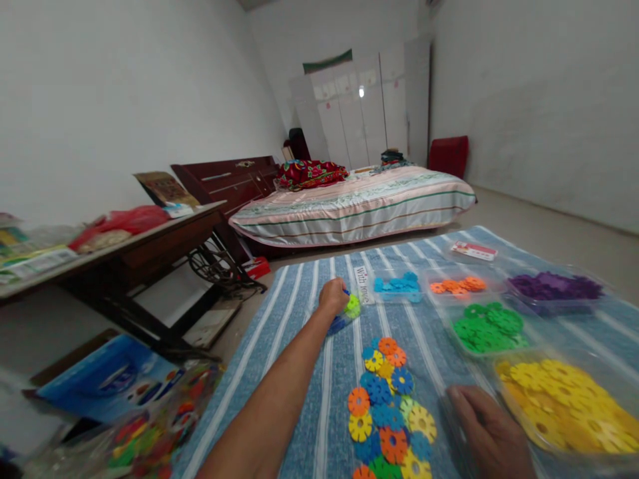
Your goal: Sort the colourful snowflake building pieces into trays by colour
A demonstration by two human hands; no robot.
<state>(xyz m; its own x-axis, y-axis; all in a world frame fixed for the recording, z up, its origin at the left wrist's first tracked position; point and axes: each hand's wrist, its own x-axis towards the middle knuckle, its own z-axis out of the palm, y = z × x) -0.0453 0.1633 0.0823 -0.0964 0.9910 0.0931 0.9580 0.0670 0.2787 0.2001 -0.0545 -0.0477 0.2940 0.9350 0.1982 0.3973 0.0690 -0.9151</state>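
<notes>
Left hand (pixel 332 297) pinching blue disc (pixel 346 291), lime notched disc (pixel 353 307) lying beside; right hand (pixel 492 429) curling, grip hidden, yellow-disc tub (pixel 574 452) sitting rightward.

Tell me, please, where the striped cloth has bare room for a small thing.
On the blue striped cloth, one bare strip runs between the left forearm and the loose multicoloured plastic discs; another lies between this forearm and the cloth's left edge. The right side is crowded with clear plastic containers of discs and the right hand.
</notes>
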